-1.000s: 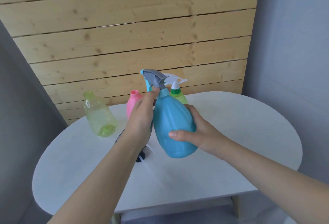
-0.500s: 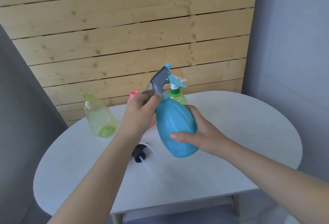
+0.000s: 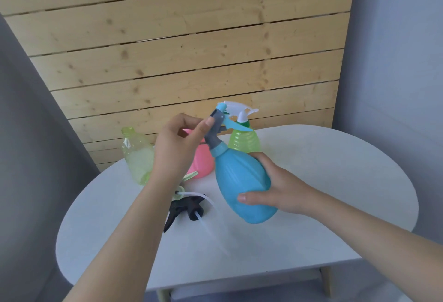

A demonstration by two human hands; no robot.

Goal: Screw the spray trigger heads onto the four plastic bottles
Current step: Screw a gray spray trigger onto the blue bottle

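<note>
My right hand (image 3: 281, 187) grips tilted blue bottle (image 3: 242, 181) above tabletop (image 3: 311, 217); my left hand (image 3: 176, 150) fingers (image 3: 203, 127) pinch its grey trigger head (image 3: 217, 125).

Both forearms are bare to the frame's edge, and the left hand (image 3: 176, 148) and right hand (image 3: 279, 187) wear nothing.

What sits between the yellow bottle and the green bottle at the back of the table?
The pink bottle, partly hidden behind the left hand, stands between the yellow bottle and the green bottle in the head view.
</note>
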